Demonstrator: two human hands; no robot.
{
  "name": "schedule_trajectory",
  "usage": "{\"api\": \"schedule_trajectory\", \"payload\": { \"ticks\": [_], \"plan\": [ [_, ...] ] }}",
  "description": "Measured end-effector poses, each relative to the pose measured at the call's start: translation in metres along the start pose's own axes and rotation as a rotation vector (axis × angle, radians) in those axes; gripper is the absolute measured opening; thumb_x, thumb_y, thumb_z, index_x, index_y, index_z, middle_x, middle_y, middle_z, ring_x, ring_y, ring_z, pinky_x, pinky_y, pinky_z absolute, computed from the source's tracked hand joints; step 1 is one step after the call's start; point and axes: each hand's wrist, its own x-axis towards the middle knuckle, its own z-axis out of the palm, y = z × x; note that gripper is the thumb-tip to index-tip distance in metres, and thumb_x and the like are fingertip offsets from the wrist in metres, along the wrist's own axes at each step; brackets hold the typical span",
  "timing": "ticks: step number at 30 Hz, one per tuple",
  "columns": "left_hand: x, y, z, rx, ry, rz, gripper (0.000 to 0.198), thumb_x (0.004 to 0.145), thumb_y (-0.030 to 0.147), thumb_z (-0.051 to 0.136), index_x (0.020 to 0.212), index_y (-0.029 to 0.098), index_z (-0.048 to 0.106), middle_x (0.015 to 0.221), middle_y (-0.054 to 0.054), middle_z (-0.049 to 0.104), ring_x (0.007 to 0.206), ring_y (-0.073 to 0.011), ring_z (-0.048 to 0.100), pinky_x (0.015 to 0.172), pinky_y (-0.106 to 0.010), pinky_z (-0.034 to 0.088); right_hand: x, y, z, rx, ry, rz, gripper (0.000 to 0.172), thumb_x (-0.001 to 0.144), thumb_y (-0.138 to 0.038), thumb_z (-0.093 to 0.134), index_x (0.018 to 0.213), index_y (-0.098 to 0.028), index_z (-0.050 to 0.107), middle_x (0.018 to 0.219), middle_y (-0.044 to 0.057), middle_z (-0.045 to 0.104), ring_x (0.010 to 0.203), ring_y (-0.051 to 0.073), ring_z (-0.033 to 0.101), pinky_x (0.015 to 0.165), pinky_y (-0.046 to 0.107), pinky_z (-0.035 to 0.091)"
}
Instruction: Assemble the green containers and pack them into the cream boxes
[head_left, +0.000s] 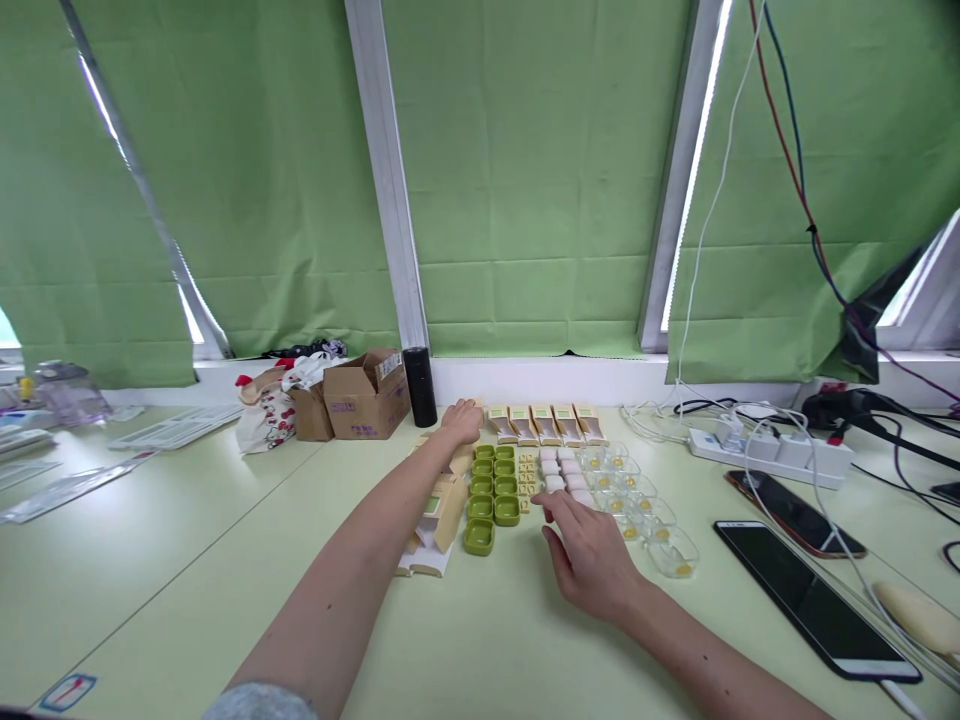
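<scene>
My left hand (460, 420) reaches far over the pale green table to the back end of a row of beige packets, fingers curled on one packet (474, 405). My right hand (589, 555) hovers low near the front of the rows, fingers spread and holding nothing, fingertips close to the pink and white blocks (564, 472). Between the hands lie two columns of green square lids (493, 490), a column of small yellow pieces (526, 475) and several clear cups with yellow bits (637, 505). A row of beige packets (546, 423) lines the back.
Cardboard boxes (360, 395), a black cylinder (420, 386) and a patterned bag (266, 415) stand at the back left. A white power strip (772, 450) with cables and two phones (814, 595) lie on the right. Green blinds cover the windows behind.
</scene>
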Motion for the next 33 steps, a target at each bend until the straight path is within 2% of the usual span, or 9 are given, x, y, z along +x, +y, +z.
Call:
{"api": "schedule_trajectory", "payload": {
  "ticks": [5, 8, 9, 12, 16, 20, 23, 28, 33],
  "plan": [
    [-0.012, 0.003, -0.021, -0.030, 0.048, -0.005, 0.036, 0.103, 0.038, 0.067, 0.134, 0.019, 0.064, 0.137, -0.012, 0.065, 0.116, -0.0258, 0.068, 0.099, -0.048, 0.060, 0.000, -0.001, 0.000, 0.017, -0.031, -0.024, 0.036, 0.092, -0.009, 0.048, 0.125, -0.021, 0.054, 0.100, 0.006, 0.073, 0.081, 0.022, 0.067, 0.062, 0.030, 0.036],
    [-0.027, 0.003, -0.041, -0.068, 0.088, 0.004, 0.036, 0.102, 0.036, 0.067, 0.133, 0.018, 0.065, 0.141, -0.012, 0.064, 0.124, -0.0287, 0.064, 0.106, -0.052, 0.055, -0.002, -0.001, 0.003, 0.026, -0.085, -0.040, 0.028, 0.092, -0.009, 0.051, 0.115, -0.022, 0.059, 0.097, 0.005, 0.074, 0.082, 0.021, 0.068, 0.063, 0.031, 0.036],
    [-0.034, 0.004, -0.047, -0.086, 0.100, 0.012, 0.031, 0.101, 0.030, 0.066, 0.129, 0.018, 0.070, 0.139, -0.013, 0.067, 0.128, -0.0314, 0.062, 0.109, -0.050, 0.052, -0.002, -0.001, 0.005, 0.028, -0.109, -0.044, 0.026, 0.091, -0.008, 0.051, 0.111, -0.022, 0.061, 0.095, 0.005, 0.074, 0.081, 0.021, 0.068, 0.063, 0.031, 0.036],
    [-0.066, 0.011, -0.065, -0.143, 0.136, 0.051, 0.032, 0.100, 0.020, 0.056, 0.126, 0.020, 0.075, 0.126, -0.011, 0.077, 0.127, -0.0324, 0.061, 0.109, -0.043, 0.050, -0.004, -0.002, 0.008, 0.037, -0.182, -0.056, 0.022, 0.089, -0.006, 0.054, 0.101, -0.022, 0.064, 0.088, 0.003, 0.073, 0.077, 0.019, 0.066, 0.063, 0.030, 0.035],
    [-0.131, 0.034, -0.080, -0.198, 0.191, 0.100, 0.035, 0.103, 0.021, 0.046, 0.123, 0.023, 0.074, 0.117, -0.007, 0.079, 0.120, -0.0282, 0.063, 0.095, -0.037, 0.052, -0.005, -0.007, 0.009, 0.036, -0.242, -0.065, 0.019, 0.088, -0.006, 0.055, 0.093, -0.021, 0.065, 0.084, 0.003, 0.073, 0.073, 0.018, 0.065, 0.062, 0.030, 0.033],
    [-0.192, 0.055, -0.078, -0.214, 0.164, 0.169, 0.028, 0.100, 0.023, 0.050, 0.107, 0.022, 0.077, 0.096, -0.009, 0.075, 0.096, -0.0270, 0.065, 0.080, -0.039, 0.050, -0.005, -0.012, 0.008, 0.017, -0.313, -0.046, 0.015, 0.089, -0.009, 0.057, 0.091, -0.021, 0.065, 0.082, 0.003, 0.074, 0.072, 0.018, 0.066, 0.062, 0.030, 0.032],
    [-0.217, 0.057, -0.067, -0.146, 0.097, 0.277, 0.018, 0.093, 0.021, 0.058, 0.087, 0.023, 0.074, 0.082, -0.009, 0.072, 0.096, -0.0297, 0.062, 0.080, -0.042, 0.046, -0.005, -0.014, 0.008, 0.036, -0.362, -0.024, 0.015, 0.092, -0.011, 0.058, 0.099, -0.022, 0.065, 0.089, 0.003, 0.077, 0.075, 0.018, 0.069, 0.063, 0.029, 0.033],
    [-0.227, 0.048, -0.051, -0.111, 0.038, 0.290, 0.018, 0.086, 0.025, 0.071, 0.068, 0.023, 0.065, 0.074, -0.009, 0.068, 0.097, -0.0304, 0.061, 0.080, -0.043, 0.043, -0.004, -0.015, 0.007, 0.054, -0.393, -0.005, 0.016, 0.092, -0.010, 0.059, 0.098, -0.022, 0.065, 0.089, 0.002, 0.077, 0.077, 0.018, 0.070, 0.063, 0.028, 0.031],
    [-0.228, 0.047, -0.048, -0.128, 0.020, 0.326, 0.013, 0.085, 0.024, 0.072, 0.073, 0.024, 0.068, 0.075, -0.008, 0.068, 0.096, -0.0292, 0.060, 0.083, -0.042, 0.041, -0.002, -0.016, 0.005, 0.060, -0.391, 0.003, 0.015, 0.091, -0.009, 0.058, 0.091, -0.022, 0.064, 0.086, 0.001, 0.076, 0.075, 0.017, 0.068, 0.062, 0.028, 0.030]
  ]
}}
